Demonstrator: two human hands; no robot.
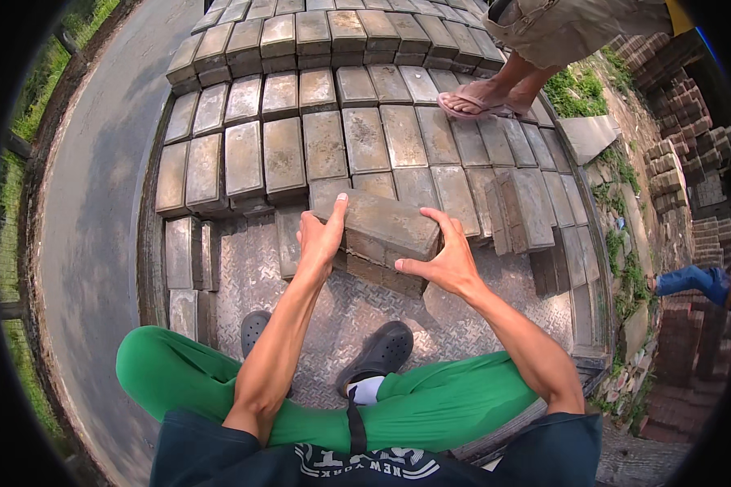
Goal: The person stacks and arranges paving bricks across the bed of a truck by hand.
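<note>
A grey paving brick [386, 226] is lifted at an angle above the metal deck, on top of another brick beneath it. My left hand [321, 235] presses flat against its left end, thumb up. Its right end is clasped by my right hand [443, 258], fingers spread over the top edge and side. Both hands grip the brick together. My green trousers and dark clogs [379, 355] show below, on the deck.
Rows of stacked grey bricks [325, 138] fill the diamond-plate deck [256, 268] ahead. One brick [518, 209] stands tilted at right. Another person's sandalled feet [479, 101] rest on the bricks at upper right. A paved road [89, 203] runs along the left; red brick piles [690, 130] lie right.
</note>
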